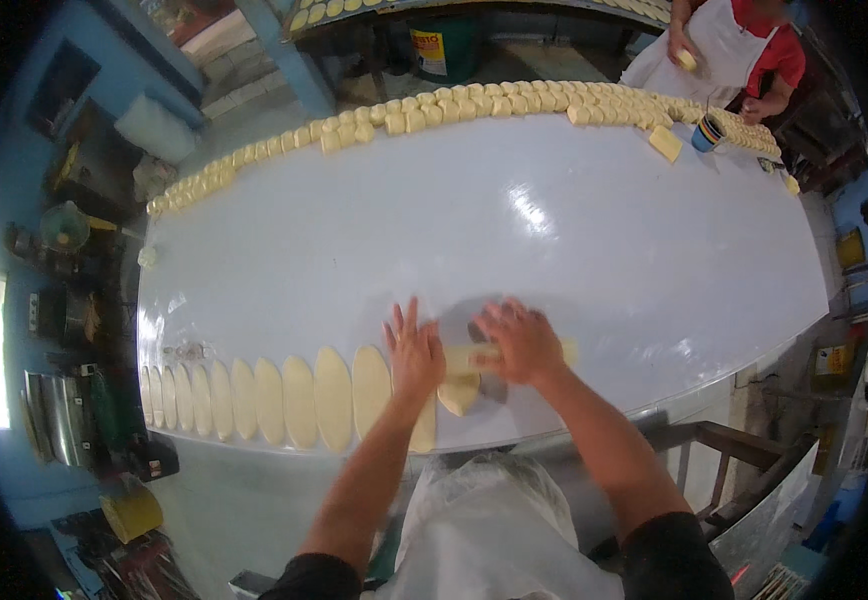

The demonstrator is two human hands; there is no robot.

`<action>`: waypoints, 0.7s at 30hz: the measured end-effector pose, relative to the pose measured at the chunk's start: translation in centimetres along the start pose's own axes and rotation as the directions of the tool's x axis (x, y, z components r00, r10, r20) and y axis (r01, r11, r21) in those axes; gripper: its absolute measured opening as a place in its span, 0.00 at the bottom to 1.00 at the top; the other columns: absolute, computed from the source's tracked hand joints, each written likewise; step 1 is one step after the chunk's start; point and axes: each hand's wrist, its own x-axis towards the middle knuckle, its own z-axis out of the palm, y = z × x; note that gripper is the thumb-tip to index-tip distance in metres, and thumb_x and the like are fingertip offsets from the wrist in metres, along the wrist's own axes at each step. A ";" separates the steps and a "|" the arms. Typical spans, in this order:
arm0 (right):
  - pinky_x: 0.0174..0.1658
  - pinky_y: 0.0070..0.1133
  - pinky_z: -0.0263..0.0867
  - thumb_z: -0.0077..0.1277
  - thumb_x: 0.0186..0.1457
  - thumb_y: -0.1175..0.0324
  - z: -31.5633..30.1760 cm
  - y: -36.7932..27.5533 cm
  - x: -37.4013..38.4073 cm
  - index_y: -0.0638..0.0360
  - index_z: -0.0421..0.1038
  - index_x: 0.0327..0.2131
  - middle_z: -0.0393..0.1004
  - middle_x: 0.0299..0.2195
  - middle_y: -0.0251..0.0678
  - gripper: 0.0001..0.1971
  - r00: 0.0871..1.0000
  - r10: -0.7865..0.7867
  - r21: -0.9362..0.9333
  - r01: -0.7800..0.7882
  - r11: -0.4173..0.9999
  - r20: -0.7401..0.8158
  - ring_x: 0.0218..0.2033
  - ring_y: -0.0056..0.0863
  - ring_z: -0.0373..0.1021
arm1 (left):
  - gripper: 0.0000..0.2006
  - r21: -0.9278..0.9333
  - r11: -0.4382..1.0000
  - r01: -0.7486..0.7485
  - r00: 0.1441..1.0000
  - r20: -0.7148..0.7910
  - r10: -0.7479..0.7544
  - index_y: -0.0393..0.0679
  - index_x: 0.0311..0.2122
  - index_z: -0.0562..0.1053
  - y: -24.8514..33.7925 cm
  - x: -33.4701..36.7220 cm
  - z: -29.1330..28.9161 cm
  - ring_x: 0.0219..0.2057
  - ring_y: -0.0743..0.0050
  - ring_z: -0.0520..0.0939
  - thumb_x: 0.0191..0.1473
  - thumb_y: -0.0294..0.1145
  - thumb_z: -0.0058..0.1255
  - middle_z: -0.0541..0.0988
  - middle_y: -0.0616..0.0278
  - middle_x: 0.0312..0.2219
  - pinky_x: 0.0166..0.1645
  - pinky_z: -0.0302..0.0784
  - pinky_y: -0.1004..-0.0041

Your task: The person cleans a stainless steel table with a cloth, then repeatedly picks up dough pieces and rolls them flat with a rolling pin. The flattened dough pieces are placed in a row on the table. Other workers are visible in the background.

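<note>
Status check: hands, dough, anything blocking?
Left hand and right hand flat on rolling pin. Dough piece under it. Row of flattened ovals to the left; nothing blocking.

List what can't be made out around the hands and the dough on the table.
- Rolling pin, head view: its middle is covered by the right hand and left hand; only short stretches show.
- Dough piece under the pin: partly hidden by the hands, so its full outline is unclear.
- Other person at the far side: cut off by the top edge.
- Small blue cup: too small to see its contents.
</note>
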 end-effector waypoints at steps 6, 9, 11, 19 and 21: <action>0.66 0.54 0.55 0.43 0.58 0.27 1.2 -0.5 -2.6 0.37 0.64 0.67 0.63 0.68 0.36 0.40 0.999 0.001 -0.027 0.000 1.000 0.044 0.72 0.48 0.51 | 0.21 0.009 1.000 0.030 0.989 0.143 -0.031 0.41 0.57 0.76 0.4 -5.0 0.4 0.72 0.31 0.53 0.69 0.39 0.37 0.62 0.48 0.69 0.72 0.38 0.33; 0.66 0.52 0.55 0.41 0.61 0.28 1.3 -0.5 -1.1 0.37 0.63 0.68 0.62 0.69 0.36 0.39 0.997 0.072 -0.044 -0.072 0.996 0.004 0.72 0.48 0.51 | 0.22 0.131 0.991 -0.041 0.994 0.109 0.027 0.42 0.58 0.76 0.6 -1.5 0.2 0.72 0.35 0.53 0.70 0.40 0.35 0.63 0.51 0.69 0.73 0.37 0.35; 0.66 0.50 0.56 0.40 0.63 0.31 0.6 0.1 3.4 0.38 0.62 0.68 0.62 0.69 0.36 0.37 0.987 0.147 0.040 -0.145 0.989 -0.071 0.72 0.48 0.52 | 0.22 0.131 0.991 0.039 0.999 0.021 -0.042 0.43 0.58 0.76 1.5 4.6 -1.3 0.73 0.39 0.54 0.70 0.39 0.35 0.65 0.53 0.68 0.73 0.36 0.36; 0.58 0.48 0.60 0.46 0.63 0.38 5.1 -2.8 -4.7 0.47 0.72 0.58 0.72 0.60 0.35 0.30 0.971 0.055 -0.040 -0.065 0.997 -0.231 0.66 0.45 0.61 | 0.22 0.125 0.992 0.034 0.989 0.140 -0.052 0.44 0.60 0.73 2.7 3.1 -1.1 0.71 0.40 0.57 0.70 0.41 0.35 0.70 0.56 0.65 0.73 0.34 0.34; 0.56 0.48 0.60 0.48 0.62 0.39 6.6 -3.9 -8.2 0.48 0.71 0.57 0.74 0.57 0.35 0.29 0.965 0.025 -0.011 -0.029 1.000 -0.261 0.65 0.45 0.62 | 0.23 0.103 0.995 0.001 0.978 0.210 -0.023 0.43 0.61 0.71 3.3 -2.3 -2.1 0.71 0.39 0.58 0.69 0.41 0.35 0.70 0.55 0.64 0.72 0.35 0.33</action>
